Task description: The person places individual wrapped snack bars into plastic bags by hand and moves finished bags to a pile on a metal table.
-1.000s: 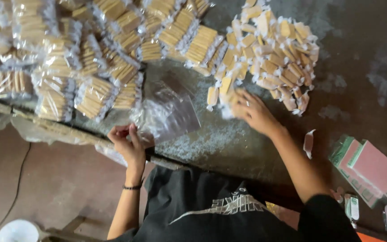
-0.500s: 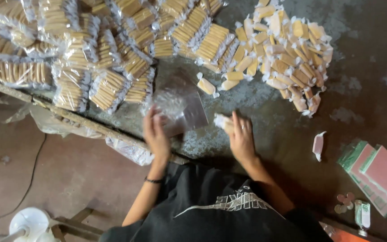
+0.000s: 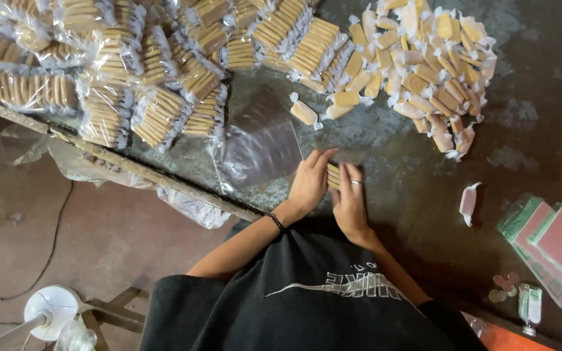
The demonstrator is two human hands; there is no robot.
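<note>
Dozens of bagged wafer packs (image 3: 131, 78) fill the far left of our dark table (image 3: 417, 214), loose wrapped candies (image 3: 424, 65) heaped far right. Nearer, our left hand (image 3: 310, 185) and right hand (image 3: 351, 203) clamp together around a small stack of candies (image 3: 334, 175) beside an empty clear bag (image 3: 258, 146).

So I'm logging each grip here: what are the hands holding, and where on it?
Both hands, left hand and right hand, press a small stack of wrapped yellow candies between them, gripping it at its two ends.
</note>
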